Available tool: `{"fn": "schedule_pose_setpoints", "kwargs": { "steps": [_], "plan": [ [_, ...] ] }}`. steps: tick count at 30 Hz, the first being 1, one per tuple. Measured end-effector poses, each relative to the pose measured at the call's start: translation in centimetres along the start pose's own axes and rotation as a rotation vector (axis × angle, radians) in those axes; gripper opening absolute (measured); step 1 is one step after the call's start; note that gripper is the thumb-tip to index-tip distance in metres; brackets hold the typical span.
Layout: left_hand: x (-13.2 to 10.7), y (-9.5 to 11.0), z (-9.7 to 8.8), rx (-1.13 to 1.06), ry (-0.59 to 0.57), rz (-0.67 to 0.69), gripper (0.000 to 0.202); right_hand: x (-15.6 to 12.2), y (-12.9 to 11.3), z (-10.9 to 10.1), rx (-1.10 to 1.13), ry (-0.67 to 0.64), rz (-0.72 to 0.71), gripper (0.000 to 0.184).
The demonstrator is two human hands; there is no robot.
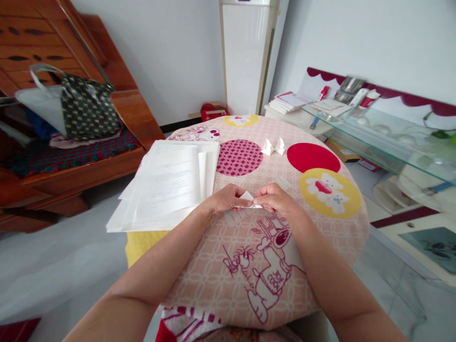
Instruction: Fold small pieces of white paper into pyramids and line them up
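Between my two hands, just above the patterned tablecloth (228,266), is a small folded piece of white paper (246,195). My left hand (228,198) pinches its left side, thumb along the lower edge. On the right side, the fingertips of my right hand (273,197) are closed on the same paper. Parts of the paper are hidden by the fingers. Farther back on the cloth stands a folded white paper shape (273,146) with two pointed peaks. To the left lies a loose stack of white sheets (171,183), some with faint printed lines.
A glass-topped shelf unit (384,137) along the right wall holds papers, metal containers and a red bottle (323,92). Wooden seating (124,109) with a patterned bag (89,107) stands at left. Behind the round table is a tall white cabinet-like unit (245,57).
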State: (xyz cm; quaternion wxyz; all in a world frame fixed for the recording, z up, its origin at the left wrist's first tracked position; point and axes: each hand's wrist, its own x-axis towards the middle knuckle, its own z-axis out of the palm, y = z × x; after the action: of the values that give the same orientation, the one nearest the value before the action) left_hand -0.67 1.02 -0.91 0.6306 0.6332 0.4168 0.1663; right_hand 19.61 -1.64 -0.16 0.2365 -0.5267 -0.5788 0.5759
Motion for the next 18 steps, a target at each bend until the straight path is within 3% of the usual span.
{"fn": "schedule_pose_setpoints", "kwargs": {
  "steps": [8, 18],
  "plan": [
    [0.0, 0.42, -0.44, 0.024, 0.212, 0.108, 0.026, -0.06, 0.11, -0.65, 0.095, 0.04, -0.073, 0.026],
    [-0.07, 0.3, -0.45, -0.146, 0.187, 0.093, 0.026, 0.1, -0.06, -0.23, 0.184, 0.068, -0.195, 0.024]
  ]
}}
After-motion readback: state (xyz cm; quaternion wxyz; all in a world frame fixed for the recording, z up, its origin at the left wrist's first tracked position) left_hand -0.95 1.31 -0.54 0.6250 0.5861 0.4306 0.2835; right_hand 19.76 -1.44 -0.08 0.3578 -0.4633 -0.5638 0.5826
